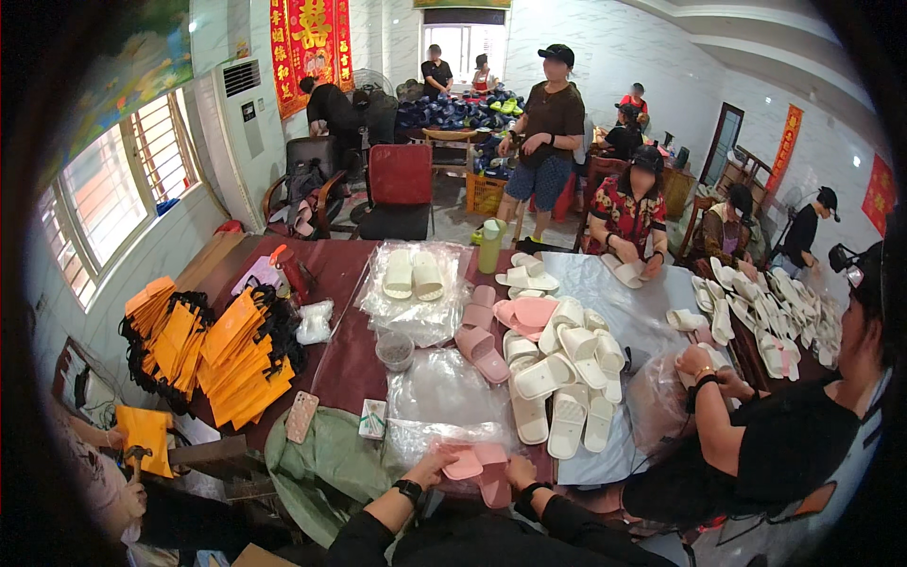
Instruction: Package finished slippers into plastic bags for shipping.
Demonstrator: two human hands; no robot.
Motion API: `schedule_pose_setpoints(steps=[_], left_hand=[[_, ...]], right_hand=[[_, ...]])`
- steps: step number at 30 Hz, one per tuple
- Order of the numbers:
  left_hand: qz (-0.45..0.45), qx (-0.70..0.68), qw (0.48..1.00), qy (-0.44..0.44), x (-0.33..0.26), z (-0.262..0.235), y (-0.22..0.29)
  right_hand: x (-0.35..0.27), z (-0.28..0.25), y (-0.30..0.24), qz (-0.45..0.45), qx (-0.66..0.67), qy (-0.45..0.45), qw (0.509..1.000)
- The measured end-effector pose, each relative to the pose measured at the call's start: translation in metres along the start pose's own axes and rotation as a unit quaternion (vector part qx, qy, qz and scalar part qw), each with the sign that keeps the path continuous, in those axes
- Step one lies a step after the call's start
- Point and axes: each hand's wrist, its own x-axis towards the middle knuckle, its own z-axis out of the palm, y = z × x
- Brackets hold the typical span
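Observation:
At the near edge of the table I have a pair of pink slide slippers between my hands. My left hand (432, 467) grips the left pink slipper (463, 462) by its outer side. On the other side, my right hand (520, 472) is closed at the edge of the right pink slipper (493, 479). Just beyond them lie flat clear plastic bags (446, 387). A pile of white slippers (570, 422) rests to the right, with pink slippers (480, 340) at its left side. A white pair (413, 274) sits on more stacked clear bags.
Left are a green sack (326, 463), a phone (302, 418), a small box (372, 419), a clear bowl (395, 350) and orange pouches with black cords (241, 354). A green bottle (490, 246) stands farther back. Co-workers sit at the right; a person at the left holds a hammer (138, 461).

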Motion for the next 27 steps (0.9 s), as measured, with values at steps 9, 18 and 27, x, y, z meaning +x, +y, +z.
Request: schedule_pose_setpoints(steps=[9,18,27], left_hand=[[0.040,-0.058,0.979,0.192,0.005,-0.026,0.015],[0.015,0.238,0.965,0.107,-0.069,0.021,0.086],[0.006,0.452,0.887,0.090,-0.108,0.045,0.100]], right_hand=[[0.000,-0.040,-0.013,0.000,0.204,0.087,0.975],[-0.027,-0.143,-0.021,-0.059,0.561,-0.099,0.820],[-0.060,-0.189,-0.036,-0.044,0.603,-0.135,0.785]])
